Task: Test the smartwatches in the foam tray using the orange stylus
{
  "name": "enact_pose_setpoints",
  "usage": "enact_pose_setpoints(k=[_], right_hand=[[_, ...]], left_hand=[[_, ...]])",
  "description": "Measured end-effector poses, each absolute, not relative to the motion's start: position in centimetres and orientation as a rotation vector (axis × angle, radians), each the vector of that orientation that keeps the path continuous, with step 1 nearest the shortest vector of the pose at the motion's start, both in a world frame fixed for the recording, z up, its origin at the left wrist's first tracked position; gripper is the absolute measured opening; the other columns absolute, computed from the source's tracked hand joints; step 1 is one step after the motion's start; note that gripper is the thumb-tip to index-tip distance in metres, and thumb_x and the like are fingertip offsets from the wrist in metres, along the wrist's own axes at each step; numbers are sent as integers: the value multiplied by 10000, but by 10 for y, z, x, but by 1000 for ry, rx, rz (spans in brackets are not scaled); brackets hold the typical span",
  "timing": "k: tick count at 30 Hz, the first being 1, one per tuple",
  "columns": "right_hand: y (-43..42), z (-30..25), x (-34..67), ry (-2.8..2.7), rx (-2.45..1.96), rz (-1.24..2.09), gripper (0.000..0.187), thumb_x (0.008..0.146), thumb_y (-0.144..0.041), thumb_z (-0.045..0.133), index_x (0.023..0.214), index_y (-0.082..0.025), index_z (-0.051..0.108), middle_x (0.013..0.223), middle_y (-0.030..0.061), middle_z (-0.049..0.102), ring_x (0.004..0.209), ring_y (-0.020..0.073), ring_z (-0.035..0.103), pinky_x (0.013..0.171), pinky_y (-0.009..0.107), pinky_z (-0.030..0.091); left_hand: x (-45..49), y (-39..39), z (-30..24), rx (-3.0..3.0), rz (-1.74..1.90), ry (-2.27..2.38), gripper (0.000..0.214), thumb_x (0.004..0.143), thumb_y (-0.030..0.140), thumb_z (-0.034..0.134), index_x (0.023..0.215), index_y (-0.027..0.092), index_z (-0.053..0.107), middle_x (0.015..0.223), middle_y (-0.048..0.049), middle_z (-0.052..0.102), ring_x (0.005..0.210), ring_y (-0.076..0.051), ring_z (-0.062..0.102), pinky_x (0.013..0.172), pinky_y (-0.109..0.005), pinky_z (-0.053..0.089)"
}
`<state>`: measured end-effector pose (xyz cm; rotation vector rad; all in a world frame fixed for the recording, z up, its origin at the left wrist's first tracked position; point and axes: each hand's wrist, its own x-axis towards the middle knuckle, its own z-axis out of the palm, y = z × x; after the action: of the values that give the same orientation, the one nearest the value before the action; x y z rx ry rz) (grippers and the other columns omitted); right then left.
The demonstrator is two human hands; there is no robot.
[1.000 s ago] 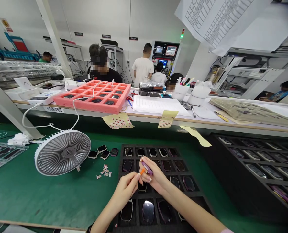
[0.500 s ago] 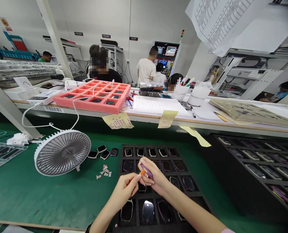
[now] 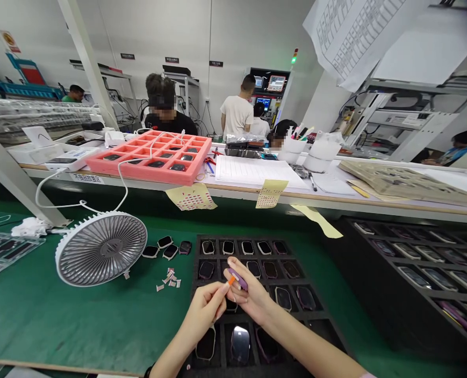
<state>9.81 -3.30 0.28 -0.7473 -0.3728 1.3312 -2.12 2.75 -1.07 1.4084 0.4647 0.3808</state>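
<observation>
Orange tab [image 3: 231,281] — left fingers [image 3: 220,290]; purple strip [image 3: 238,279] — right fingers [image 3: 232,273]

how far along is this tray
Seemingly done: four devices lie beside the fan, near small scraps. In hand: the left hand pinches an orange tab by a purple piece in the right hand. Left: the foam tray looks nearly full.

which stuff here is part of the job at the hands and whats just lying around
In use: left hand pinching an orange tab; right hand holding a purple piece; black foam tray beneath them.

Lying about: desk fan; small paper tabs; pink tray.
</observation>
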Motion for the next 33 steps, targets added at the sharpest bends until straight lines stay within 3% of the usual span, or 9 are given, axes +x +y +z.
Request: enact_pose_setpoints(k=[3,8,13,17,21,25,29,33], right_hand=[[-34,0,95,-467,-841,1264,238,793,-381,640,845,-225,469,426,-136,401,297,7,150,293,130,148],[-34,0,88,-646,-1081,1080,282,780,-438,631,896,-225,487,570,-94,471,348,25,316,303,134,220],[-23,-13,120,-750,-1299,836,242,828,-452,544,853,-237,436,565,-107,394,341,38,302,312,154,238],[-14,-37,150,-962,-1635,769,148,877,-386,430,876,-237,437,575,-98,408,344,76,376,354,201,322],[-9,-44,152,-1291,-1872,579,122,856,-195,438,953,-219,508,633,-48,487,572,149,543,582,284,450],[-9,-35,144,-1496,-1956,426,148,807,-102,486,870,-197,579,851,51,581,865,219,565,785,361,444],[-2,-29,129,-1692,-1921,169,201,822,-81,480,937,-201,592,969,84,608,928,249,535,813,396,428],[14,-29,110,-1860,-1976,153,284,822,-102,514,1096,-163,551,999,130,653,940,292,542,813,436,427]], left_hand=[[-19,29,-11,1370,432,503,501,760,647,504,626,164,511,362,105,307,310,-39,196,329,-173,160],[-17,27,-6,1431,536,497,412,770,546,576,641,159,515,579,19,520,516,-92,469,516,-197,406],[-36,44,-12,1600,632,633,415,795,550,509,604,192,420,522,61,360,468,-91,375,459,-190,312],[-64,78,-22,1962,594,920,392,783,508,488,553,210,379,509,46,357,470,-123,391,487,-221,288],[-87,99,-26,2218,309,1247,305,841,439,399,654,213,485,536,5,503,514,-182,518,496,-231,297],[-95,103,-24,2319,134,1371,286,886,391,354,709,208,481,610,-31,585,570,-200,582,488,-220,291],[-94,102,-17,2277,143,1389,288,896,434,344,802,214,504,627,-36,608,605,-223,614,499,-218,314],[-92,98,-8,2268,205,1343,281,890,436,353,831,222,525,638,-32,618,625,-230,621,521,-225,332]])
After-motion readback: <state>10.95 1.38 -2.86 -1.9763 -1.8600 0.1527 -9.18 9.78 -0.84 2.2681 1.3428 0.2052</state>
